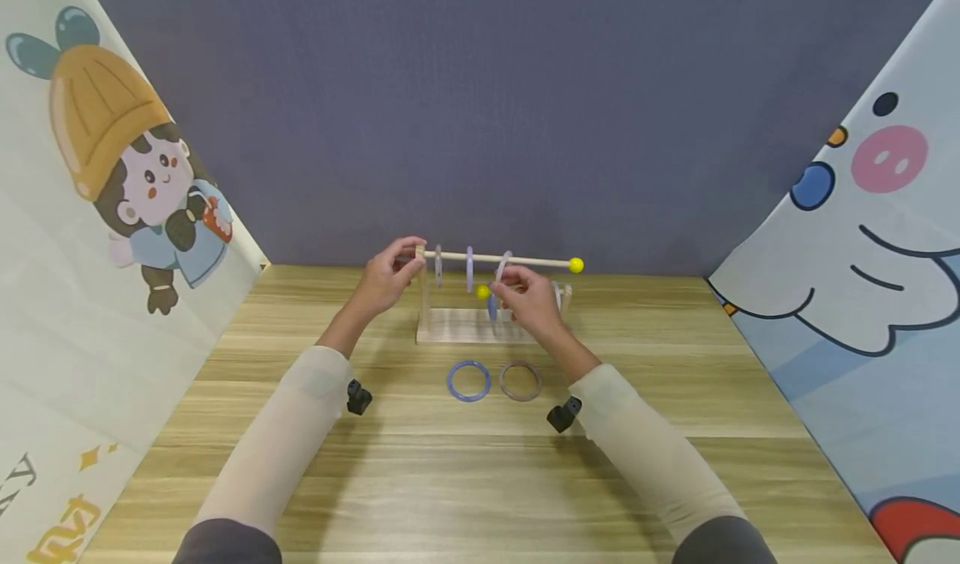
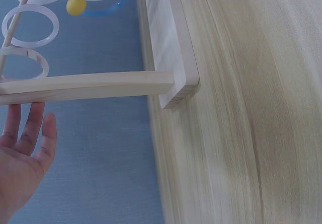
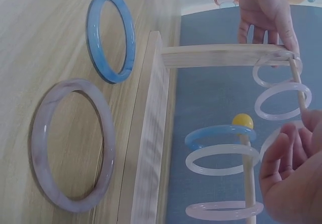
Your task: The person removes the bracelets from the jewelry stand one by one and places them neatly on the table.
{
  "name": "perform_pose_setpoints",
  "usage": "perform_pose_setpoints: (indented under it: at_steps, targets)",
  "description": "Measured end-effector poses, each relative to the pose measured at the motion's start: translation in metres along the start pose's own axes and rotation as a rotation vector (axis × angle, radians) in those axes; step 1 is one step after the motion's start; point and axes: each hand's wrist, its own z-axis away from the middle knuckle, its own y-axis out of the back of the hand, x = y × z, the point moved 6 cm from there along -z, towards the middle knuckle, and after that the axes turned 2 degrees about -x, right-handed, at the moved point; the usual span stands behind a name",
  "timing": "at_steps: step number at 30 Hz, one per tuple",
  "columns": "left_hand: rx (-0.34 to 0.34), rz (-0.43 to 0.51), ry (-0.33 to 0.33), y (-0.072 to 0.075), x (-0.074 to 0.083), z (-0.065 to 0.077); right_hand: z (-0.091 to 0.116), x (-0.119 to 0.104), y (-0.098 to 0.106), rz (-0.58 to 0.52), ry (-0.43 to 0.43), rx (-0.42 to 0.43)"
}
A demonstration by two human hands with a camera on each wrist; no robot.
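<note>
Thumb and fingers of the left hand grasp the top of the left post of a wooden rack, the fingers fairly straight and slightly apart. The right hand is partly closed, its fingers bent; thumb and fingertips pinch a pale ring at the upper rod, which seems to pass through it. Both hands are well above the bench, on which the rack stands upright near the back edge.

Between the hands, a lilac ring and a clear-looking ring hang from the same rod, the clear one close to the left post. A yellow ball caps the rod's right end. The lower rod ends in another yellow knob and carries a blue hoop, a white hoop and a pinkish hoop. In front of the rack, a blue bangle and a brownish bangle lie flat side by side, apart.

On the left wall panel, dark lettering is cut by the picture's edge, with "y" its clearest letter; the orange lettering below cannot be read.
</note>
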Motion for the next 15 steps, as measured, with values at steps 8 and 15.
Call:
perform_pose_setpoints:
  at_steps: [8,15]
  targets:
    - [-0.005,-0.002,-0.001,0.0009,-0.0005,0.0008,0.0030,-0.0010,0.0052,0.029,0.023,0.067]
    - [-0.010,0.004,0.020,0.0011,-0.0025,0.0004,0.0047,-0.0028,0.0062,0.029,0.082,0.086]
